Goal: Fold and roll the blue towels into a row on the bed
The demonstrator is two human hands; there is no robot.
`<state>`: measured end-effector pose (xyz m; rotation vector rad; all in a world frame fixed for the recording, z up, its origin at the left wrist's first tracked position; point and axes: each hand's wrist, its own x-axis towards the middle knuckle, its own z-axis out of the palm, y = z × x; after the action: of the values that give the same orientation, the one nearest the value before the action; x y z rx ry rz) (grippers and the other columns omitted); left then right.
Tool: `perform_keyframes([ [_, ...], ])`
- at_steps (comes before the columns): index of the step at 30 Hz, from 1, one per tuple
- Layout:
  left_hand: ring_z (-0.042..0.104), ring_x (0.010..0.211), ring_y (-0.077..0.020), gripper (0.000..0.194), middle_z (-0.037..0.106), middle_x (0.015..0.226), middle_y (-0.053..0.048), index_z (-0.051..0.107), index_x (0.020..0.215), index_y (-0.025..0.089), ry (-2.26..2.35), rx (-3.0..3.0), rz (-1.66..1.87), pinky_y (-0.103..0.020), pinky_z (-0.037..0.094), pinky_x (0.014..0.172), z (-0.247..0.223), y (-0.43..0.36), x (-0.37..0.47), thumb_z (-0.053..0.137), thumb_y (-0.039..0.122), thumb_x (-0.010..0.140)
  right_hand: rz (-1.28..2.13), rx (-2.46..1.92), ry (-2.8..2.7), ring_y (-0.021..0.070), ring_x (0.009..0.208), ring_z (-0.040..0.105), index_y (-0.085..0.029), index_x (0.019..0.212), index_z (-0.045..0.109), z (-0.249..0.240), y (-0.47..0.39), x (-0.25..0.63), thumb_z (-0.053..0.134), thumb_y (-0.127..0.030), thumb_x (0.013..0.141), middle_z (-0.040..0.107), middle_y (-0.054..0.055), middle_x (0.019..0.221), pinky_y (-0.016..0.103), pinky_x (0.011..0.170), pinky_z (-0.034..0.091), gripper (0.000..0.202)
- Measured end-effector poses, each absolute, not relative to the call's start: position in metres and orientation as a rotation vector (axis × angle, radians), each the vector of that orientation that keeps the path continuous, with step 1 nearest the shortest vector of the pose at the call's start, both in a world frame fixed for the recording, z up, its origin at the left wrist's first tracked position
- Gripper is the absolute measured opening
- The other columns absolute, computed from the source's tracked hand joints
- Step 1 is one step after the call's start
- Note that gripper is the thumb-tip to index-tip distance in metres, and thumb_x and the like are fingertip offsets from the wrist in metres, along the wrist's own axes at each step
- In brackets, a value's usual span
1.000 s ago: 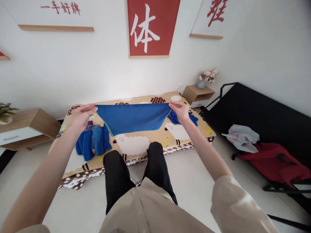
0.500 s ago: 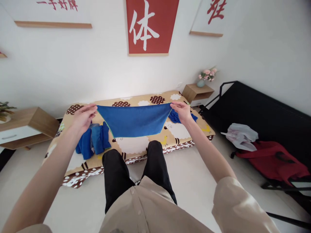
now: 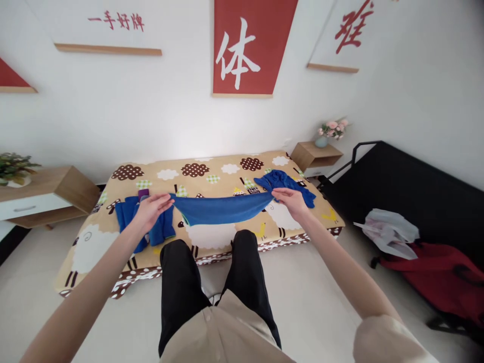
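Blue cloth [image 3: 223,209] held stretched over sheep-print bed [image 3: 215,174]; one end pinched thumb-to-fingers by left hand [image 3: 153,207], other by right hand [image 3: 291,200], both grips closed. From cloth: folded cloths [image 3: 162,227] laid at 9 o'clock, crumpled blue fabric [image 3: 282,182] at 2. Further out: wooden cabinet [image 3: 62,184] at 9, red scroll [image 3: 253,45] hung at 12, flower vase [image 3: 321,141] at 2.

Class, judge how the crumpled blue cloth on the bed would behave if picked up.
The crumpled blue cloth is probably floppy, since it lies in loose folds. It seems unlikely to roll, as it spreads low over the patterned bedcover. It may be light, its many small creases suggesting thin fabric.
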<state>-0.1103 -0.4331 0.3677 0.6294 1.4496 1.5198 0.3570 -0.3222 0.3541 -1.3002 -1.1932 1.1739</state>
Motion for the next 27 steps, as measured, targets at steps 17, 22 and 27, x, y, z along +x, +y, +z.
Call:
perform_keyframes([
  [17, 0.069, 0.064, -0.0143, 0.019, 0.069, 0.071, -0.007, 0.066, 0.071, 0.01, 1.588, 0.343, 1.518, -0.03, 0.061, 0.078, 0.262, -0.334, -0.123, 0.082, 0.002, 0.065, 1.302, -1.37, -1.0, 0.0247, 0.066, 0.072, -0.019, 0.067, 0.07, 0.244, -0.202, 0.284, 0.097, -0.041, 0.037, 0.073, 0.008, 0.07, 0.037, 0.064, 0.062, 0.046],
  [22, 0.068, 0.066, -0.0109, 0.02, 0.069, 0.077, -0.004, 0.066, 0.084, 0.012, 1.581, 0.46, 1.752, -0.028, 0.058, 0.08, 0.264, -0.286, -0.137, 0.08, 0.018, 0.072, 1.056, -1.233, -0.995, 0.0211, 0.066, 0.07, -0.019, 0.071, 0.066, 0.244, -0.154, 0.256, 0.092, -0.053, 0.042, 0.07, 0.003, 0.069, 0.039, 0.07, 0.062, 0.051],
  [27, 0.069, 0.071, -0.0145, 0.035, 0.072, 0.083, -0.004, 0.067, 0.094, 0.015, 1.707, 0.668, 1.914, -0.03, 0.057, 0.08, 0.235, -0.295, -0.144, 0.076, 0.042, 0.074, 0.852, -1.098, -1.156, 0.0198, 0.077, 0.069, -0.021, 0.075, 0.062, 0.217, -0.154, 0.261, 0.083, -0.057, 0.059, 0.07, 0.002, 0.076, 0.038, 0.08, 0.057, 0.045],
])
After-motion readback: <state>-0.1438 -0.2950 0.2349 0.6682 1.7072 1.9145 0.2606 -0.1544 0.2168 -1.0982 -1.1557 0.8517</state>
